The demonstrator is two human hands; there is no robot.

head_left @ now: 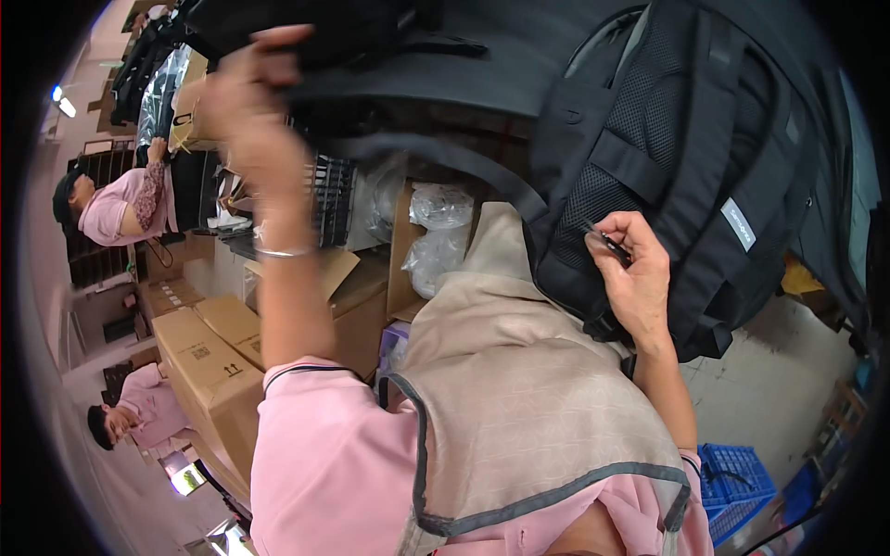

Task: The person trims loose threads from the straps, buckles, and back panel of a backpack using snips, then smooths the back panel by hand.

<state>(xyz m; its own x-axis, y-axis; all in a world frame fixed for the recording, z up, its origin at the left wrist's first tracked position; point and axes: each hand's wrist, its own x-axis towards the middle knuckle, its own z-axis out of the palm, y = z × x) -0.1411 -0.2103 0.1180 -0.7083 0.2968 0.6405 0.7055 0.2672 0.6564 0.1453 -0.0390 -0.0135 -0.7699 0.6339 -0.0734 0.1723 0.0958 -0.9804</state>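
Black backpack (660,153) looks soft, prolly best held by a strap (703,120); right hand (636,271) pinches a tool (615,248), left hand (246,91) too blurry to tell.

Surroundings check: stored packaging and two co-workers on your left.
On that side you have a large cardboard box (209,347) printed with up arrows, an open carton (400,264) holding clear plastic bags (438,206), and a black slatted basket (332,199) near it. Farther off are one capped co-worker (125,206) and a second co-worker (148,405). To your right: a blue plastic crate (735,477) and pale floor (765,361).
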